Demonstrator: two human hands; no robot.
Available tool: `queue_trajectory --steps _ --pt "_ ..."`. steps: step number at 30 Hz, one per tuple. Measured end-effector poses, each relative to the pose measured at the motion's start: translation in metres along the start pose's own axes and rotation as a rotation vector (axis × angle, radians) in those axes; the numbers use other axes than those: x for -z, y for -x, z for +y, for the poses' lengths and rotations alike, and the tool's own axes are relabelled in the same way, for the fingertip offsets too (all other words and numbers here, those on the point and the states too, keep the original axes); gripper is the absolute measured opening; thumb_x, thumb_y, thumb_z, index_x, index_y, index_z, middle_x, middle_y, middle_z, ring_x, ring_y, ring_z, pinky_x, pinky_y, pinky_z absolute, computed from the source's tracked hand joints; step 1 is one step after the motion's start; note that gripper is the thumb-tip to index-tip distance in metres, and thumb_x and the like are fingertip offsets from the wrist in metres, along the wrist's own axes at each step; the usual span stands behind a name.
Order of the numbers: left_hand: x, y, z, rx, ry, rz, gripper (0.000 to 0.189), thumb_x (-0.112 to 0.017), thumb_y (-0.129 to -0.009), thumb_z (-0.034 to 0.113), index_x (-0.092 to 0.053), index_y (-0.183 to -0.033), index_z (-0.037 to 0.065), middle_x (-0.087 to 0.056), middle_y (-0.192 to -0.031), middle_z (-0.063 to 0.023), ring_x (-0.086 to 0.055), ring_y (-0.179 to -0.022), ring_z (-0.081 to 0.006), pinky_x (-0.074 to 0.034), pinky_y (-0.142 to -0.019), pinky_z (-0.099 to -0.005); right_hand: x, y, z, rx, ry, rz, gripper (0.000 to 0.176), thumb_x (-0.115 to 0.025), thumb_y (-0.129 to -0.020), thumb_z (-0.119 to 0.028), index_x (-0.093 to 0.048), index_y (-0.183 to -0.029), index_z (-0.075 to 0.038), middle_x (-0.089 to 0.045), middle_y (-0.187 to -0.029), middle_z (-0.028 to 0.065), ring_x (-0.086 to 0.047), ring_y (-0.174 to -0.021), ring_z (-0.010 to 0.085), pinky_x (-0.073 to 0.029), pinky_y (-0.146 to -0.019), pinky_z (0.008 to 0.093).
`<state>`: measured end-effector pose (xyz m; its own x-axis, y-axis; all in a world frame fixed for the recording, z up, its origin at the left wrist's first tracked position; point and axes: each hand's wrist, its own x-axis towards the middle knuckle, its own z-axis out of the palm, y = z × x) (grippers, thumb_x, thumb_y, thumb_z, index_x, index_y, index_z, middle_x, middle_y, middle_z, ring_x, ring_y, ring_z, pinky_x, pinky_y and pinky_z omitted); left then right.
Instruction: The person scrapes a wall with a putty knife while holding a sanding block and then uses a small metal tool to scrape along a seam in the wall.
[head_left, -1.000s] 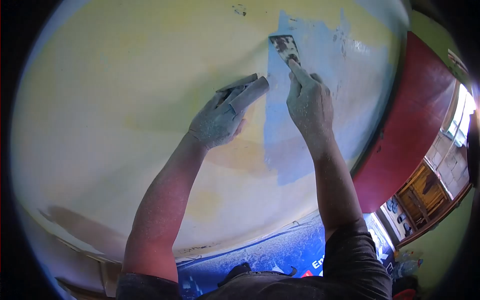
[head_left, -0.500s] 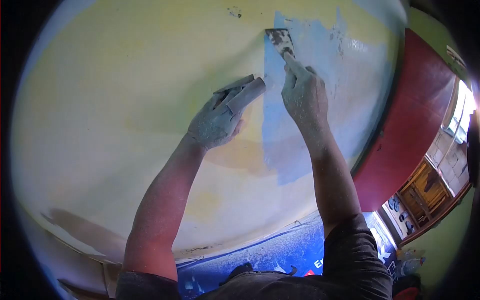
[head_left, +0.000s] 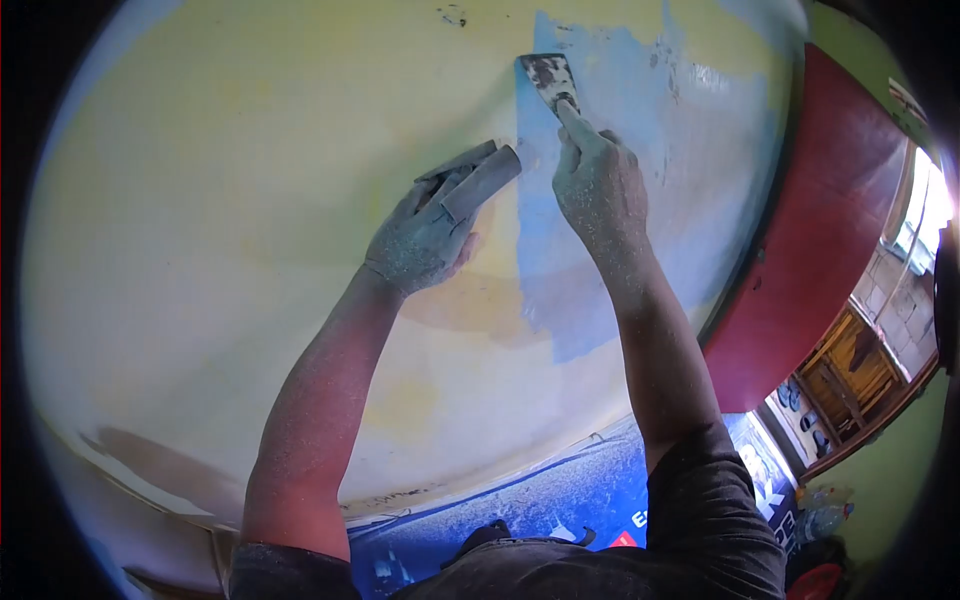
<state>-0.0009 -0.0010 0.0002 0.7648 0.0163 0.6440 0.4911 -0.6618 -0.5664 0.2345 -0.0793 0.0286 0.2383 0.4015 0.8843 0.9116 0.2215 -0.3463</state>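
My right hand [head_left: 602, 190], coated in pale dust, is closed round a putty knife [head_left: 549, 76] with the forefinger stretched along it. The blotched metal blade lies over the left edge of a light blue patch [head_left: 615, 100] on the wall [head_left: 300, 130]. Lower and to the left, my left hand [head_left: 412, 245], dusty as well, has its fingers wrapped round a curled piece of grey sandpaper [head_left: 482, 184]. Its rolled end points up toward the blue patch. The wall around the patch is pale yellow and whitish.
A dark red panel [head_left: 800, 230] stands to the right of the wall, with a doorway and wooden door [head_left: 850, 365] beyond it. Footwear [head_left: 795, 395] lies near the doorway. Below me is a dust-covered blue printed sheet [head_left: 570, 490]. Plastic bottles [head_left: 825, 515] are at lower right.
Both hands and the wall appear slightly farther left and higher in view. The putty knife stays at the blue patch's left edge; both grips are unchanged.
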Motion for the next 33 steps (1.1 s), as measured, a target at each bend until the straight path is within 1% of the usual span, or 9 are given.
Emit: queue_trajectory --steps 3,6,10,12,19,22,25,30,33 --pt "0.007 -0.006 0.000 0.012 0.073 -0.028 0.080 -0.071 -0.096 0.021 -0.041 -0.168 0.005 -0.035 -0.178 -0.0099 -0.040 -0.163 -0.0227 -0.039 -0.129 -0.0411 0.003 0.004 0.002 -0.006 0.005 -0.015 0.041 -0.058 -0.109 -0.019 -0.068 -0.149 -0.018 -0.075 -0.107 0.0273 -0.076 -0.098 0.0493 -0.062 -0.082 0.0581" --pt "-0.006 0.000 -0.004 0.015 -0.006 -0.073 0.079 -0.072 -0.096 0.021 -0.042 -0.168 0.005 -0.035 -0.178 -0.0096 -0.042 -0.161 -0.0219 -0.040 -0.128 -0.0409 0.002 -0.005 0.000 0.009 0.023 0.006 0.041 -0.057 -0.109 -0.020 -0.068 -0.148 -0.018 -0.075 -0.107 0.0274 -0.076 -0.098 0.0497 -0.062 -0.082 0.0586" --pt "-0.008 0.002 -0.002 0.052 0.097 -0.011 0.071 -0.072 -0.097 0.022 -0.050 -0.162 0.003 -0.034 -0.179 -0.0097 -0.044 -0.160 -0.0225 -0.040 -0.128 -0.0411 0.005 -0.023 -0.007 -0.007 0.030 0.021 0.039 -0.057 -0.109 -0.020 -0.069 -0.146 -0.017 -0.075 -0.107 0.0271 -0.076 -0.097 0.0504 -0.062 -0.082 0.0589" --pt "-0.003 -0.003 -0.001 0.057 0.091 -0.012 0.069 -0.072 -0.097 0.022 -0.053 -0.160 0.002 -0.036 -0.178 -0.0098 -0.044 -0.159 -0.0226 -0.041 -0.127 -0.0410 0.011 -0.010 -0.013 -0.032 0.034 0.004 0.038 -0.059 -0.108 -0.018 -0.073 -0.143 -0.015 -0.075 -0.107 0.0297 -0.075 -0.103 0.0491 -0.060 -0.087 0.0568" --pt "-0.009 0.001 -0.003 0.004 0.027 0.005 0.071 -0.070 -0.099 0.021 -0.047 -0.164 0.004 -0.048 -0.170 -0.0106 -0.046 -0.158 -0.0240 -0.040 -0.128 -0.0412 0.012 -0.004 -0.013 -0.041 0.008 -0.010 0.039 -0.059 -0.108 -0.017 -0.074 -0.144 -0.016 -0.076 -0.109 0.0289 -0.074 -0.106 0.0477 -0.059 -0.091 0.0551" --pt "-0.013 0.003 -0.006 0.044 0.101 -0.008 0.071 -0.069 -0.100 0.021 -0.046 -0.165 0.006 -0.048 -0.170 -0.0096 -0.046 -0.158 -0.0241 -0.039 -0.129 -0.0414 0.008 0.004 -0.005 -0.014 0.036 -0.025 0.036 -0.056 -0.109 -0.018 -0.071 -0.141 -0.018 -0.074 -0.107 0.0259 -0.077 -0.095 0.0492 -0.063 -0.080 0.0587" --pt "-0.012 0.004 -0.005 0.052 0.065 0.005 0.073 -0.069 -0.099 0.021 -0.044 -0.166 0.007 -0.050 -0.168 -0.0089 -0.046 -0.158 -0.0238 -0.039 -0.129 -0.0416 0.010 -0.009 -0.010 -0.037 0.063 0.008 0.039 -0.060 -0.109 -0.018 -0.073 -0.145 -0.016 -0.076 -0.110 0.0268 -0.076 -0.103 0.0459 -0.061 -0.089 0.0551" --pt "0.003 -0.008 -0.002 0.031 0.226 0.064 0.081 -0.072 -0.095 0.018 -0.040 -0.170 0.008 -0.050 -0.169 -0.0079 -0.044 -0.159 -0.0232 -0.040 -0.128 -0.0402 0.018 0.002 -0.015 -0.039 0.064 -0.023 0.037 -0.060 -0.109 -0.019 -0.075 -0.142 -0.017 -0.076 -0.107 0.0265 -0.076 -0.101 0.0461 -0.061 -0.087 0.0557" --pt "0.005 -0.006 0.002 0.056 0.130 0.001 0.086 -0.074 -0.091 0.011 -0.040 -0.170 0.008 -0.048 -0.170 -0.0069 -0.044 -0.159 -0.0226 -0.041 -0.126 -0.0390 0.010 -0.009 -0.013 -0.013 0.080 0.009 0.037 -0.060 -0.108 -0.018 -0.074 -0.142 -0.019 -0.076 -0.107 0.0266 -0.077 -0.100 0.0459 -0.061 -0.087 0.0556"
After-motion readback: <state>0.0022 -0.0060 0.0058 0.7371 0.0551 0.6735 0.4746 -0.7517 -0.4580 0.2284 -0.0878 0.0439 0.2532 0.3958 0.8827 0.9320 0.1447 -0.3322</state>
